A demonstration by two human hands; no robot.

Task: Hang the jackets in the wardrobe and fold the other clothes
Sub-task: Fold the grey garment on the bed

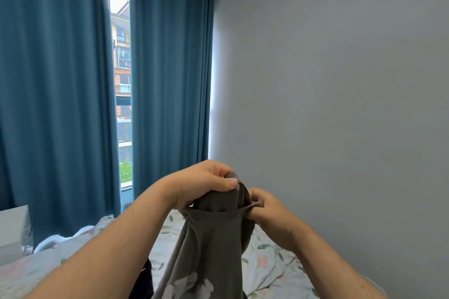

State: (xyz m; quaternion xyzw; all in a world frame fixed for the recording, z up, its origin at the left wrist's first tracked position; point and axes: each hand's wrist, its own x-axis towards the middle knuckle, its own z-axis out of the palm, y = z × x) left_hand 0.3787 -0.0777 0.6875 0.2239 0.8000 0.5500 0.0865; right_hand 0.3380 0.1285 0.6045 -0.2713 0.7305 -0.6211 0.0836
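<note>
both hands hold a grey-brown garment (209, 245) up over the bed (269, 260): the left hand (206, 184) pinches one upper edge, the right hand (267, 211) the other. the thin pinches could slip, dropping the fabric into a crumpled heap.
</note>
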